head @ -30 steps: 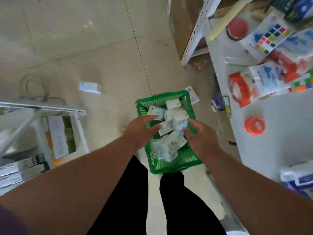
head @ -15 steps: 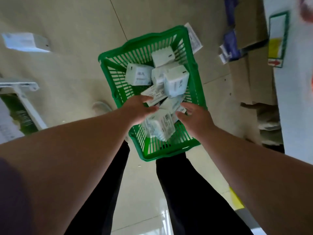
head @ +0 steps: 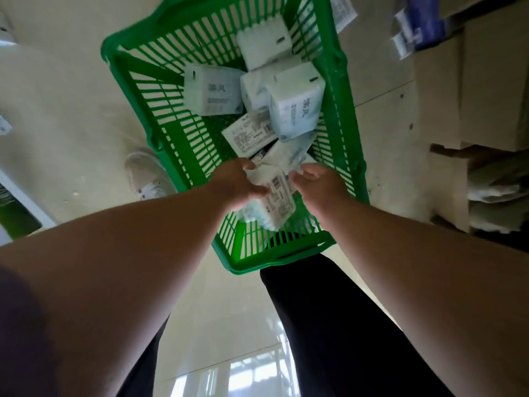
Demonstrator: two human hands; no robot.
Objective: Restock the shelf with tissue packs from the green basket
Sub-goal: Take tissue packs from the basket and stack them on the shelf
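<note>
Head view, looking straight down. Item one: green basket (head: pixel 134 73), slatted plastic, standing on the pale tiled floor (head: pixel 63 104) between the person's feet and a stack of cardboard boxes (head: pixel 486 81) at the right edge. Item two: tissue packs, white with pale blue print, heaped loose in the basket; one pack (head: pixel 213 90) leans on the left wall, one (head: pixel 264 43) lies toward the far end, one (head: pixel 296 101) stands tilted near the right wall. Item three: nearest pack (head: pixel 274 202), barcode side up, at the basket's near end. Item four: left hand (head: pixel 239 181), grip curled onto the left side of that nearest pack, thumb across its top. Item five: right hand (head: pixel 320 181), fingers bent toward the pack's right side; contact appears likely, but the fingertips are hidden, so whether this grip has closed on it cannot be told. Item six: white shoe (head: pixel 146 173) on the floor just left of the basket. Item seven: black trouser legs (head: pixel 329 325) below the basket's near rim. Shelf out of frame.
</note>
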